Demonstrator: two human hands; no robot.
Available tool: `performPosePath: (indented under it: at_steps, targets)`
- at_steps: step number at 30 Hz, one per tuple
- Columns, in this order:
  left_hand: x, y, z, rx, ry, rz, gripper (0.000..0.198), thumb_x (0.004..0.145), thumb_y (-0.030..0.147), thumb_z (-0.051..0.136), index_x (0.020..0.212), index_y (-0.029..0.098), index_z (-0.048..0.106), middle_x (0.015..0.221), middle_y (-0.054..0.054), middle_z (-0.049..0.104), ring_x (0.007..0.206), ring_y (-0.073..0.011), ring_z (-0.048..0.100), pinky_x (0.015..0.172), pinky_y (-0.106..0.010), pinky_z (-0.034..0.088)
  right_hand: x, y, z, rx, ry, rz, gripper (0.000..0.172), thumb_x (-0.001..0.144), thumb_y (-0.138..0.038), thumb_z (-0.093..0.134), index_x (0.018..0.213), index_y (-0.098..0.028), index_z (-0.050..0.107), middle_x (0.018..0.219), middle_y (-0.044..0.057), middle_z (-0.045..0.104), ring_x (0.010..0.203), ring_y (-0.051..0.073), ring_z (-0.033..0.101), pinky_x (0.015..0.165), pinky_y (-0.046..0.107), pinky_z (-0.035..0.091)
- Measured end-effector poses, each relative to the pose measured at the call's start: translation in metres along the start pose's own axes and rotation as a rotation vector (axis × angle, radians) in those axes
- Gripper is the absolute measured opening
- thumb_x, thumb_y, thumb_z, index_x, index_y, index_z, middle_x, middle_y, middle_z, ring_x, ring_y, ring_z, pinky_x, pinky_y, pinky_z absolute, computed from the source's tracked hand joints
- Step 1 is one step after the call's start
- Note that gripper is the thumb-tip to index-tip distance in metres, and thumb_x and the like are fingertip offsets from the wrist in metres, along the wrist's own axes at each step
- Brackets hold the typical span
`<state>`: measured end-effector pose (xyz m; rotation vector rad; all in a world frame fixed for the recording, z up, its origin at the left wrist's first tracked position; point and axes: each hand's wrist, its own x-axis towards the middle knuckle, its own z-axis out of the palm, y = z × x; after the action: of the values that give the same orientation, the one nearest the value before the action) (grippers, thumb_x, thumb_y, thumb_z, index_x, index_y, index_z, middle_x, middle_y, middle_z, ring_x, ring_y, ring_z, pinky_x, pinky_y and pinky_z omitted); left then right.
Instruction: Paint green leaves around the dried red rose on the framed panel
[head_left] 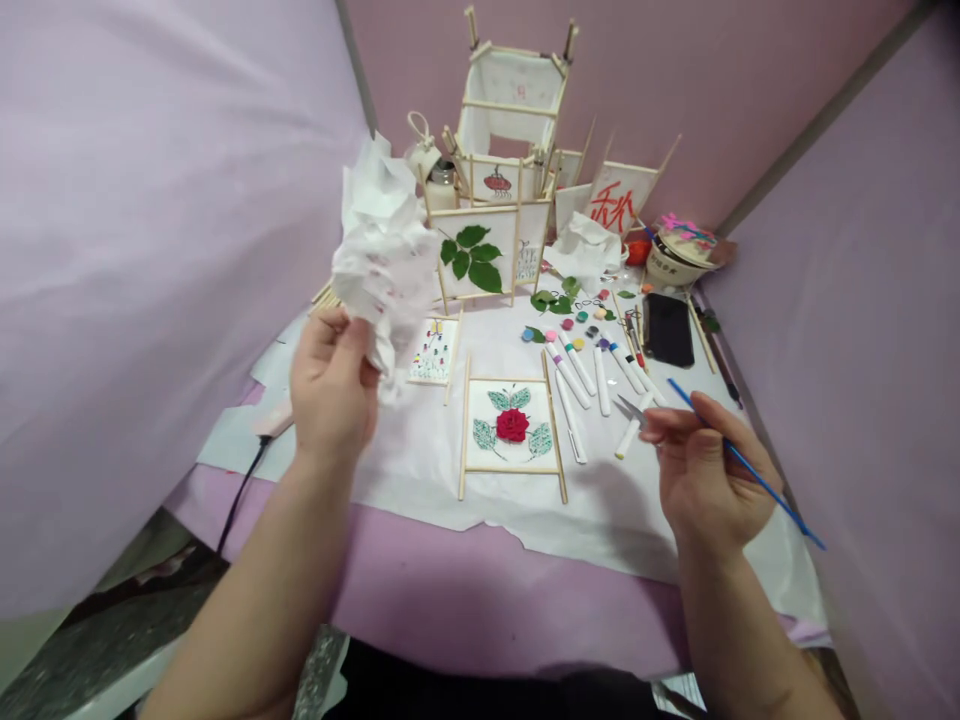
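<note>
My left hand [334,385] is raised over the table's left side, its fingers pinched on a crumpled white tissue [382,270] that spreads upward. Thin blue stick [761,480] slants across my right hand [716,480], between the fingers. Past those fingertips a small metal tool with pointed tips [634,408] sticks out; whether it is tweezers or scissors is unclear. Between my hands lies a bamboo-framed panel [491,467] bearing a red fabric rose [513,425] and green-patterned leaves. Neither hand touches this panel.
White marker pens [571,378] and loose caps lie right of centre, near a black phone [669,330]. Behind stand a leaf panel [480,222], a tall stick frame [514,105] and a filled paper bowl [675,265]. A cable [244,495] hangs over the front left edge.
</note>
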<state>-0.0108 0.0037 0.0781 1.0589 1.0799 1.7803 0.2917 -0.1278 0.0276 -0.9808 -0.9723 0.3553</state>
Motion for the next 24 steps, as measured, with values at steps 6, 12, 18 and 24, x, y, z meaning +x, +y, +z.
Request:
performPosePath:
  at_steps: [6,12,18,24]
  targets:
    - [-0.077,-0.014,0.033,-0.286,-0.170,-0.799,0.012,0.080,0.020,0.076,0.088,0.015,0.068,0.075,-0.001,0.070,0.072,-0.0178,0.070,0.074,-0.029,0.057,-0.013,-0.003,-0.004,0.206,-0.241,0.267,0.028,0.089,-0.054,0.076,0.103,-0.031,0.083,0.056,-0.001,0.063,0.054,0.014,0.056,0.053,0.030,0.046]
    - [-0.106,-0.020,0.040,-0.345,-0.363,-1.170,0.009,0.081,0.019,0.076,0.083,0.015,0.068,0.083,-0.006,0.073,0.079,-0.0202,0.072,0.074,-0.028,0.057,-0.012,-0.004,0.005,0.301,-0.372,0.646,0.035,0.086,-0.062,0.075,0.086,-0.028,0.083,0.054,-0.001,0.058,0.055,0.013,0.054,0.053,0.028,0.044]
    - [-0.112,-0.029,0.036,-0.312,-0.485,-1.260,0.009,0.081,0.019,0.072,0.087,0.012,0.074,0.076,-0.006,0.073,0.066,-0.0158,0.066,0.062,-0.023,0.053,-0.014,-0.001,0.005,0.233,-0.330,0.765,0.040,0.084,-0.063,0.077,0.083,-0.024,0.082,0.055,0.001,0.063,0.054,0.012,0.056,0.051,0.024,0.044]
    - [-0.112,-0.026,0.031,-0.249,-0.598,-1.308,0.018,0.076,0.022,0.084,0.090,0.013,0.079,0.078,-0.006,0.076,0.067,-0.0145,0.069,0.064,-0.023,0.055,-0.012,0.003,0.002,0.135,-0.345,0.779,0.044,0.081,-0.067,0.078,0.080,-0.023,0.082,0.053,0.000,0.063,0.050,0.010,0.051,0.049,0.024,0.043]
